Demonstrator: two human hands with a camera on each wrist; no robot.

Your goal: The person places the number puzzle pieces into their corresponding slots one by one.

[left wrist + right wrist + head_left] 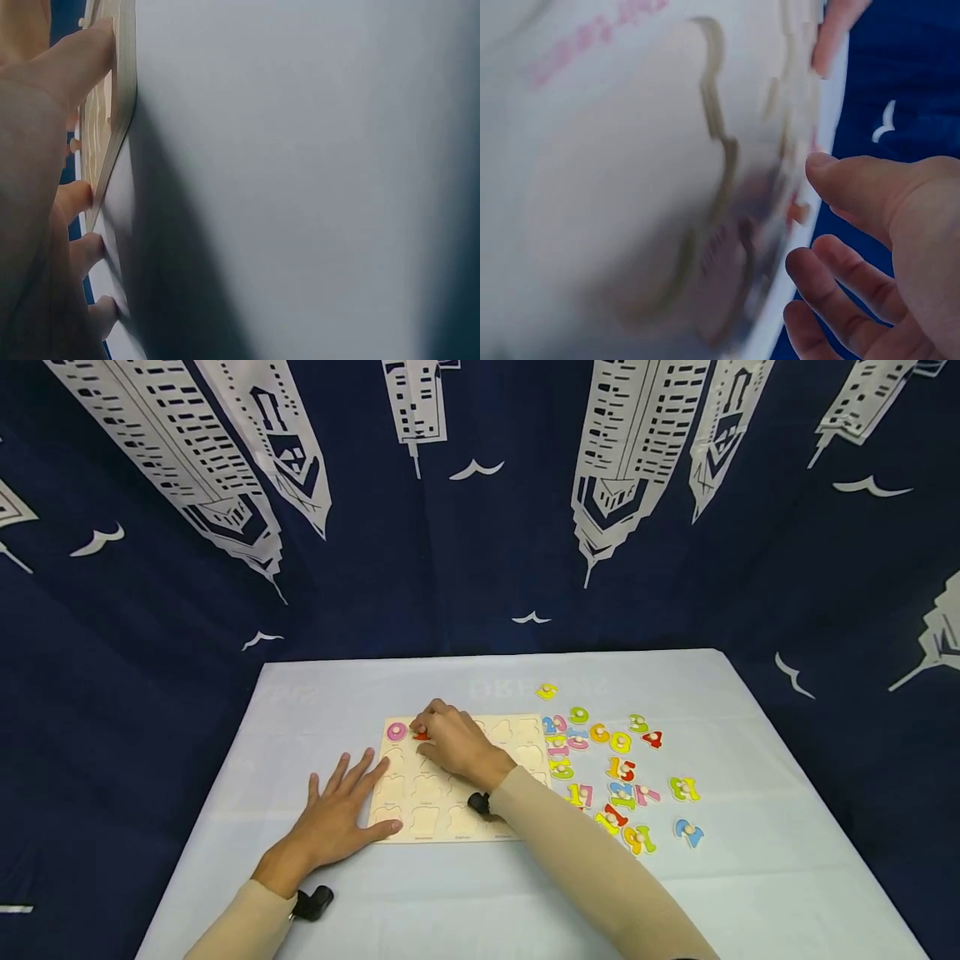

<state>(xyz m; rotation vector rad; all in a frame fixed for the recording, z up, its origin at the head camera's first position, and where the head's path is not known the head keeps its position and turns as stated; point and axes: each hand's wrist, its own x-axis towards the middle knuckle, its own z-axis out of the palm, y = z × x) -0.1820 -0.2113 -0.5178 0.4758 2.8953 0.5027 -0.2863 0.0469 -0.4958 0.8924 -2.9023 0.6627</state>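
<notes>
A pale wooden number-puzzle board [442, 788] lies on the table with several cut-out recesses. The pink 0 piece [396, 732] sits in its top left corner, and the red 1 piece [422, 736] is beside it in the top row. My right hand [461, 743] is over that red piece. In the right wrist view, thumb and fingers stand apart around a small knob [801, 214], without visibly pinching it. Fingers spread, my left hand [333, 822] rests at the board's left edge. Its thumb [94, 52] lies on the board's near left corner.
Right of the board lie several loose knobbed number pieces, among them a yellow 8 [620, 742], a red 4 [652, 739] and a blue piece [688, 833]. A yellow piece [547, 692] lies farther back. Behind the white table [750, 893] hangs a dark blue patterned cloth [450, 568].
</notes>
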